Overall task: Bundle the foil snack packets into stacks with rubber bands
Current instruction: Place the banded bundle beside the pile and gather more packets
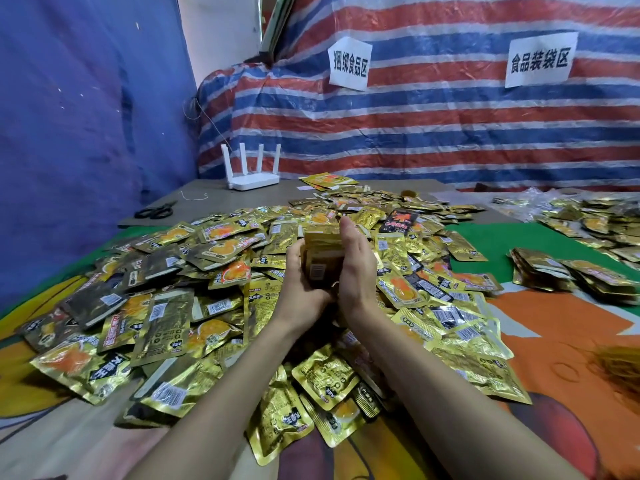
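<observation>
A stack of gold foil packets (320, 256) stands on edge between my two hands, above the middle of the heap. My left hand (298, 278) grips its left side with curled fingers. My right hand (356, 261) presses flat against its right side, fingers straight and pointing away from me. A big loose pile of gold foil snack packets (221, 306) covers the table around and under my hands. Rubber bands (620, 368) lie in a brown heap at the right edge, partly cut off by the frame. No band is visible on the held stack.
Bundled packet stacks (561, 271) sit to the right on the green and orange cloth. More packets (595, 216) lie at the far right. Black scissors (156, 211) and a white router (252, 174) rest on the grey board at the back left. A striped tarp wall (433, 126) stands behind.
</observation>
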`<move>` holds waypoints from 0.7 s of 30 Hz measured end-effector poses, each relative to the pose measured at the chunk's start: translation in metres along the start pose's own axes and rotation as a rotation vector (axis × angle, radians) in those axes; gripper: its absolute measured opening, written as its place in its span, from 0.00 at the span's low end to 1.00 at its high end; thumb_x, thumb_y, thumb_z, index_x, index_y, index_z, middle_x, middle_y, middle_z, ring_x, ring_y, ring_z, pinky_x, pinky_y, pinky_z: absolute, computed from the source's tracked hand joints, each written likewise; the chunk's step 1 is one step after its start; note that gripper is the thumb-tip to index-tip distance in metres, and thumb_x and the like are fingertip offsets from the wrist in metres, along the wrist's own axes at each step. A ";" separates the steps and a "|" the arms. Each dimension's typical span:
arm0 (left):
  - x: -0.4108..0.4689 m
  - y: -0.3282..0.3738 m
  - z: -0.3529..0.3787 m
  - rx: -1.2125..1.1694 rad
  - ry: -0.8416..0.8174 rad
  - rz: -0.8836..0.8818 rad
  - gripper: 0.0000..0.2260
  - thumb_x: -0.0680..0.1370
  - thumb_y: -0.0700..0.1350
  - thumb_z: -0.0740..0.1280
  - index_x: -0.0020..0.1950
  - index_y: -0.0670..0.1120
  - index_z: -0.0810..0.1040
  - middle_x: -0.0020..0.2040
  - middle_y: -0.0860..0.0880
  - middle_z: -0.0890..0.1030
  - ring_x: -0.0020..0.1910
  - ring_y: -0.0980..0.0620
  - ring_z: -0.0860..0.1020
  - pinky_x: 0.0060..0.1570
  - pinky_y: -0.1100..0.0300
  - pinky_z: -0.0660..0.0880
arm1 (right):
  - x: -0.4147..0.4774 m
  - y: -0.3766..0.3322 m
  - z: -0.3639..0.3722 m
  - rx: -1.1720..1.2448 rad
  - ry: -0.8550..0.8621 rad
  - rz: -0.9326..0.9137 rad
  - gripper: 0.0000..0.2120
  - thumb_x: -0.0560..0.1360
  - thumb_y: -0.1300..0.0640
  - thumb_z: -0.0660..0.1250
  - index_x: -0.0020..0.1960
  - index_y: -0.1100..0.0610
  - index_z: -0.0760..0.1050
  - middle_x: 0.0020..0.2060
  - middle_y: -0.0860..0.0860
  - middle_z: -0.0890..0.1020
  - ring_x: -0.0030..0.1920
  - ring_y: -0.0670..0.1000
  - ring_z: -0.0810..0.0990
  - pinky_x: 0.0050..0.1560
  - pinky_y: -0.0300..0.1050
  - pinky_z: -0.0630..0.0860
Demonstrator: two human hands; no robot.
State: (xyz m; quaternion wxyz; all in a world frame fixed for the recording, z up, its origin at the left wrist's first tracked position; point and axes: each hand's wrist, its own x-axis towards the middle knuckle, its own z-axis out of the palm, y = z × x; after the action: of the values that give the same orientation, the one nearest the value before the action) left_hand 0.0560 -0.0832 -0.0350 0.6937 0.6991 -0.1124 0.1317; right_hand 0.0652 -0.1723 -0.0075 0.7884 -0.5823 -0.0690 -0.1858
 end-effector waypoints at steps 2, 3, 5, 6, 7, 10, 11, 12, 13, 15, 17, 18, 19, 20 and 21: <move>0.002 -0.001 0.002 -0.063 0.024 -0.011 0.31 0.71 0.22 0.68 0.68 0.43 0.65 0.54 0.41 0.80 0.47 0.53 0.82 0.43 0.63 0.78 | 0.001 -0.002 0.002 -0.048 0.041 0.006 0.23 0.79 0.42 0.65 0.51 0.64 0.79 0.38 0.48 0.82 0.37 0.43 0.81 0.45 0.52 0.81; 0.003 -0.001 0.002 -0.063 0.033 -0.007 0.30 0.72 0.23 0.69 0.69 0.42 0.65 0.56 0.39 0.80 0.50 0.50 0.82 0.45 0.62 0.78 | 0.003 -0.003 0.003 -0.062 0.049 0.006 0.19 0.81 0.47 0.64 0.49 0.64 0.79 0.36 0.47 0.81 0.36 0.42 0.79 0.43 0.52 0.81; 0.003 -0.002 0.003 -0.025 0.034 0.002 0.30 0.73 0.25 0.69 0.71 0.42 0.64 0.59 0.39 0.79 0.54 0.46 0.80 0.48 0.61 0.79 | 0.005 -0.005 0.002 -0.060 0.041 0.015 0.16 0.83 0.53 0.61 0.48 0.65 0.79 0.36 0.47 0.80 0.36 0.42 0.78 0.41 0.47 0.79; 0.003 -0.003 0.002 0.014 0.027 0.015 0.30 0.74 0.27 0.70 0.71 0.44 0.65 0.58 0.40 0.79 0.55 0.45 0.80 0.48 0.61 0.79 | 0.006 -0.006 0.001 -0.061 0.022 0.014 0.15 0.83 0.55 0.60 0.48 0.64 0.80 0.38 0.48 0.80 0.37 0.42 0.79 0.40 0.44 0.78; 0.002 -0.004 0.002 0.080 0.016 0.032 0.29 0.74 0.29 0.71 0.70 0.46 0.66 0.57 0.41 0.80 0.55 0.45 0.80 0.49 0.61 0.79 | 0.007 -0.006 -0.001 -0.063 0.000 0.015 0.15 0.83 0.56 0.60 0.48 0.63 0.81 0.39 0.48 0.81 0.39 0.42 0.79 0.40 0.41 0.78; -0.001 -0.007 0.000 0.258 -0.030 0.075 0.28 0.73 0.34 0.72 0.67 0.53 0.65 0.55 0.44 0.79 0.53 0.52 0.80 0.49 0.61 0.79 | 0.004 -0.005 -0.010 0.012 -0.087 0.072 0.14 0.81 0.55 0.60 0.48 0.59 0.83 0.45 0.53 0.84 0.45 0.49 0.82 0.42 0.42 0.79; -0.003 -0.006 0.000 0.262 -0.053 0.088 0.27 0.73 0.34 0.72 0.64 0.55 0.66 0.53 0.46 0.80 0.50 0.56 0.80 0.45 0.64 0.78 | 0.003 -0.004 -0.013 0.044 -0.110 0.093 0.15 0.80 0.53 0.60 0.48 0.58 0.83 0.45 0.54 0.84 0.46 0.51 0.82 0.43 0.44 0.79; -0.005 -0.006 0.000 0.260 -0.068 0.106 0.27 0.73 0.32 0.72 0.61 0.57 0.66 0.50 0.48 0.80 0.47 0.56 0.81 0.42 0.65 0.78 | 0.003 -0.003 -0.015 0.061 -0.117 0.109 0.15 0.80 0.51 0.61 0.48 0.58 0.83 0.45 0.54 0.85 0.45 0.52 0.83 0.43 0.45 0.79; -0.005 -0.005 0.000 0.259 -0.072 0.128 0.26 0.73 0.31 0.72 0.59 0.57 0.68 0.49 0.48 0.81 0.46 0.54 0.81 0.43 0.62 0.79 | 0.003 -0.002 -0.017 0.071 -0.112 0.129 0.16 0.80 0.49 0.61 0.47 0.59 0.83 0.43 0.53 0.86 0.44 0.52 0.83 0.43 0.45 0.80; -0.005 -0.002 -0.001 0.276 -0.062 0.190 0.24 0.70 0.31 0.74 0.54 0.56 0.71 0.46 0.48 0.81 0.45 0.48 0.82 0.43 0.51 0.81 | 0.003 -0.002 -0.017 0.097 -0.104 0.176 0.18 0.78 0.47 0.63 0.47 0.61 0.83 0.42 0.52 0.87 0.42 0.52 0.84 0.39 0.44 0.81; -0.004 0.001 -0.001 0.306 -0.066 0.256 0.22 0.66 0.37 0.77 0.49 0.55 0.71 0.45 0.47 0.80 0.44 0.45 0.81 0.42 0.49 0.80 | 0.002 -0.001 -0.017 0.150 -0.106 0.207 0.19 0.71 0.47 0.63 0.44 0.62 0.84 0.40 0.56 0.86 0.39 0.53 0.84 0.36 0.46 0.81; -0.003 0.001 0.000 0.322 -0.071 0.273 0.21 0.64 0.39 0.78 0.49 0.53 0.71 0.46 0.45 0.80 0.45 0.44 0.81 0.42 0.49 0.80 | 0.002 0.000 -0.016 0.156 -0.099 0.203 0.18 0.69 0.48 0.63 0.40 0.61 0.84 0.39 0.57 0.85 0.38 0.54 0.84 0.36 0.47 0.81; -0.003 0.002 0.001 0.336 -0.083 0.286 0.22 0.64 0.40 0.79 0.49 0.51 0.71 0.48 0.43 0.80 0.46 0.43 0.81 0.44 0.48 0.80 | 0.003 0.001 -0.016 0.139 -0.092 0.191 0.16 0.69 0.48 0.62 0.36 0.58 0.83 0.38 0.57 0.84 0.37 0.53 0.83 0.37 0.49 0.81; -0.003 0.002 0.002 0.341 -0.101 0.307 0.22 0.65 0.39 0.79 0.51 0.49 0.71 0.49 0.43 0.80 0.47 0.45 0.81 0.44 0.49 0.79 | 0.004 0.002 -0.016 0.104 -0.087 0.178 0.16 0.69 0.48 0.62 0.33 0.56 0.83 0.36 0.56 0.84 0.37 0.53 0.83 0.39 0.50 0.80; -0.004 0.002 0.002 0.340 -0.121 0.328 0.23 0.66 0.39 0.79 0.52 0.50 0.71 0.50 0.45 0.80 0.47 0.48 0.81 0.45 0.52 0.79 | 0.004 0.001 -0.016 0.074 -0.092 0.171 0.16 0.69 0.48 0.62 0.32 0.55 0.82 0.35 0.56 0.83 0.38 0.54 0.81 0.42 0.52 0.79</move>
State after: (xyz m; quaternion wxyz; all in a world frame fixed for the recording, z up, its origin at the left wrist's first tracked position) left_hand 0.0513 -0.0856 -0.0344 0.5272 0.7849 -0.2421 0.2176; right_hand 0.0676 -0.1883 -0.0120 0.8183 -0.5647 -0.0618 -0.0881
